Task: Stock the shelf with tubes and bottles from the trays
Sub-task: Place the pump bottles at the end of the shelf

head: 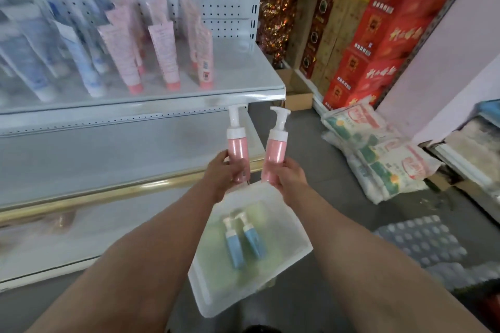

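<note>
My left hand (221, 176) grips a pink pump bottle (236, 146) upright by its lower body. My right hand (290, 180) grips a second pink pump bottle (276, 149), tilted slightly right. Both bottles are held just below the front edge of the white shelf (238, 70). On that shelf stand pink tubes (165, 54) in the middle and blue-and-white tubes (78, 54) to the left, caps down. Below my hands a white tray (297, 246) on the floor holds two blue pump bottles (244, 243) lying side by side.
The shelf's right end beside the pink tubes is bare. A lower shelf with a gold rail (121, 192) juts out below. Red cartons (378, 35) are stacked at the back right, printed sacks (378, 151) lie on the floor, and wrapped water bottles (427, 246) sit at the right.
</note>
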